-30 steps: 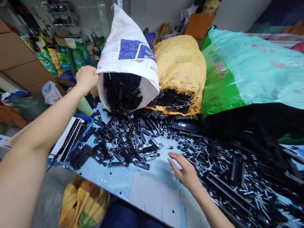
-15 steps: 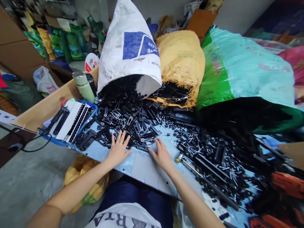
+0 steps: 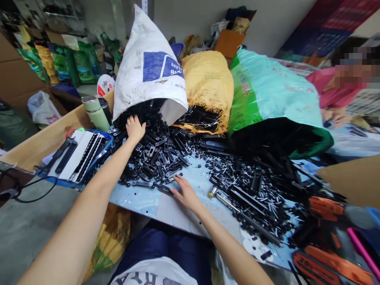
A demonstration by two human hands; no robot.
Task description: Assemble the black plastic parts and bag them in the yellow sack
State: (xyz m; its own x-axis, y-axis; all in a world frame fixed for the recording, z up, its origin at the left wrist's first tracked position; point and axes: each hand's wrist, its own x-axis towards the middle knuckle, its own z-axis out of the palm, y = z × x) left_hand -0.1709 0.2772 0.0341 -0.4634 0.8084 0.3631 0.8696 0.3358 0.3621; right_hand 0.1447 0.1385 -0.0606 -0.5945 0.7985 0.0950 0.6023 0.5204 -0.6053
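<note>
My left hand (image 3: 135, 128) reaches to the mouth of a white woven sack (image 3: 127, 75), fingers spread over the black plastic parts (image 3: 151, 152) spilling from it. I see nothing held in that hand. Lower down, my right hand (image 3: 185, 192) rests near the front of the blue tabletop (image 3: 133, 199), its fingers stretched out. The fingertips are beside a flat black plastic part (image 3: 164, 189); whether they touch it I cannot tell. A hammer (image 3: 240, 213) lies to the right of this hand.
Yellow (image 3: 208, 75) and green sacks (image 3: 285, 95) lie tipped beside the white one. Small screws and black pieces (image 3: 273, 206) cover the right side, near an orange power drill (image 3: 326, 208). A blue tray (image 3: 80, 158) and green flask (image 3: 96, 113) stand left. A person in pink (image 3: 332, 87) is behind.
My left hand has moved forward and left, from the near edge of the heap to the white sack's mouth. My right hand stays low by the heap. The view has shifted to the right.
</note>
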